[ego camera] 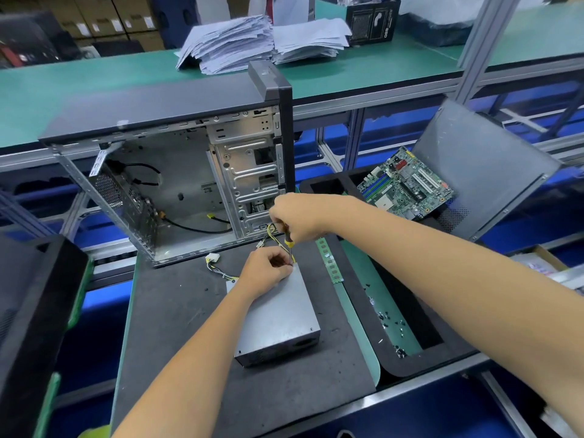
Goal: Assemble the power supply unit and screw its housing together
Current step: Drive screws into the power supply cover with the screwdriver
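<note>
Under right hand (297, 218), screwdriver (288, 245) upright on power supply (278, 314).

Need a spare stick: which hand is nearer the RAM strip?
Right. Right hand grips the screwdriver just left of the RAM strip; left hand rests farther left, on the PSU.

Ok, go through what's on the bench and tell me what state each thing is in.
Power supply: closed, lying flat on the mat.
Screwdriver: upright, tip at the supply's far corner.
Right hand: gripping the screwdriver handle.
Left hand: fingers pinched at the screwdriver tip.
Computer case: side open.
</note>
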Tool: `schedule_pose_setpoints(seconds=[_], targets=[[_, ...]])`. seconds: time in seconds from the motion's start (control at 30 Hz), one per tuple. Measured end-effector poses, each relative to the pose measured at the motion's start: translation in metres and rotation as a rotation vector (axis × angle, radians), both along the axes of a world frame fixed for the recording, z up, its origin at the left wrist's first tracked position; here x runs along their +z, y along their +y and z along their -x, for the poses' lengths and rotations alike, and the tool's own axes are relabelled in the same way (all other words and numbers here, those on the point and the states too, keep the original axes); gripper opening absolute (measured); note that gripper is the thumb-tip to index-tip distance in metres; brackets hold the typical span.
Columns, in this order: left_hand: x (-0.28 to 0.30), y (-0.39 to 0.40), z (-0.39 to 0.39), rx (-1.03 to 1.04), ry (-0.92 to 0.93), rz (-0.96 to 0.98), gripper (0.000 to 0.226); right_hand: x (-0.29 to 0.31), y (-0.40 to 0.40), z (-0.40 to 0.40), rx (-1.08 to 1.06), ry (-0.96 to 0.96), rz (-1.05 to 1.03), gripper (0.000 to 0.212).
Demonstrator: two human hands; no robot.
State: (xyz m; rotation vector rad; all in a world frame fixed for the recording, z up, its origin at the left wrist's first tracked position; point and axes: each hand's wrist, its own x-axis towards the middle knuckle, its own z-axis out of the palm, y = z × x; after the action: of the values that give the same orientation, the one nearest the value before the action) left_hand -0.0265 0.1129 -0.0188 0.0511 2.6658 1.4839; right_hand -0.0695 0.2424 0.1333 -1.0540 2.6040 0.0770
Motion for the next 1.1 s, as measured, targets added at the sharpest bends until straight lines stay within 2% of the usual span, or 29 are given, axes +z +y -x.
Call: schedule_pose_setpoints(seconds=[0.03,0.1,0.17,0.3,0.33,0.43,0.5,0.57,0.63,0.67,0.73,0.8,0.9,0.93,0.97,1.03,1.1], targets=[[-0.0005,-0.0003,0.0001,-0.001,0.004,0.005,0.015,-0.0001,-0.0013,-0.0018,0.009,0.06,0.006,0.004],[-0.0003,-0.0002,-0.0004,0.004,0.002,0.008,0.013,-0.0026,-0.004,-0.0059,0.006,0.186,-0.011,0.019],[-0.0001,-0.0002,-0.0004,0.003,0.0,0.01,0.012,-0.0054,-0.0049,-0.0087,0.032,0.269,-0.053,0.022],[0.0013,0.0004,-0.0004,0.009,-0.012,0.014,0.01,-0.004,-0.0055,-0.0073,0.009,0.056,-0.05,0.008],[0.0011,0.0004,-0.0002,0.01,-0.013,0.011,0.01,-0.0043,-0.0057,-0.0072,0.01,0.041,-0.038,0.011],[0.0016,0.0,-0.0006,0.014,-0.013,0.022,0.011,-0.0052,-0.0064,-0.0088,0.02,0.142,-0.016,0.005],[0.0015,-0.0005,0.0004,0.01,-0.026,0.028,0.014,-0.0056,-0.0065,-0.0086,0.005,0.196,-0.054,0.018],[0.0017,0.0,0.0016,0.016,-0.037,0.027,0.021,-0.0042,-0.0052,-0.0066,0.012,0.167,-0.102,0.016],[0.0017,-0.0004,0.003,0.052,-0.033,0.002,0.028,-0.0032,-0.0036,-0.0064,-0.035,0.026,-0.078,0.007],[0.0013,-0.0016,0.0037,0.076,-0.032,-0.025,0.029,-0.0029,-0.003,-0.0059,-0.037,-0.016,-0.063,0.011],[0.0013,-0.0047,0.0037,0.104,-0.039,-0.061,0.027,-0.0022,-0.0032,-0.0054,-0.003,0.013,-0.053,0.013],[0.0006,-0.0062,0.0024,0.079,-0.043,-0.048,0.024,-0.0024,-0.0048,-0.0041,0.006,0.091,-0.049,0.002],[0.0012,-0.0038,0.0003,0.013,-0.028,-0.011,0.019,-0.0065,-0.0061,-0.0032,-0.062,0.155,-0.049,0.032],[0.0009,-0.003,0.0002,0.0,-0.024,-0.008,0.017,-0.0082,-0.005,-0.0022,-0.087,0.152,-0.05,0.035],[0.0007,-0.0025,0.0001,-0.003,-0.023,-0.011,0.015,-0.0073,-0.0038,-0.004,-0.094,0.123,-0.036,0.031],[0.001,-0.0024,-0.0007,0.007,-0.018,-0.018,0.014,-0.0043,-0.0024,-0.0041,-0.088,0.008,-0.008,0.009],[0.0013,-0.0024,-0.0009,0.007,-0.013,-0.016,0.014,-0.0013,-0.0034,-0.0036,-0.045,-0.046,0.009,0.01]])
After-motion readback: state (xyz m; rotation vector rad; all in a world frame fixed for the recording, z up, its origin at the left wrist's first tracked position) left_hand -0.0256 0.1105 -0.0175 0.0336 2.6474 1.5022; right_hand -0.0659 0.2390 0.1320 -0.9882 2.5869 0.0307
